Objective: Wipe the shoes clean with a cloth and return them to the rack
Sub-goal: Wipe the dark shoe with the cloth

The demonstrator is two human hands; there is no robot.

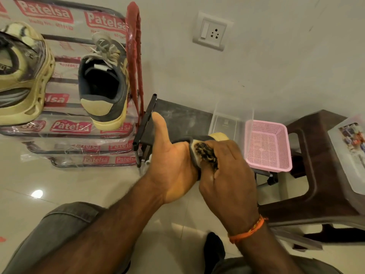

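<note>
Head view. One shoe (218,137) is held up between both hands, over the floor (88,184) in front of the person's knees. Only its pale toe or heel end and a strip of grey upper show; the rest is hidden behind the hands.

Left hand (173,165): grip clamped on the shoe from the left side, palm against it, thumb standing straight up and free.

Right hand (229,171): fingers curled over a dark mottled cloth (206,154), pressing it onto the grey edge of the shoe. Orange thread band at that wrist.

Key relation: the shoe's long axis seems to run away from the person, up and to the right, pale end farthest out. The rack (83,133) lies up and to the left, so the left hand is the nearer one for the return; the shoe would have to swing left across the dark low stand (177,115).

On the rack's top tier: the matching grey and tan sneaker (103,86) at the right end, heel toward the camera, and a tan chunky-soled shoe (23,76) at the left. There is open shelf between them. I judge that wiping is in hand and the return is not begun.

Writing: the rack's clear wrap repeats "Patelsa" in white on red. Smaller print beneath is unreadable.

Right of the hands: pink mesh basket (268,145), clear tub (233,117), brown stool (320,165).
</note>
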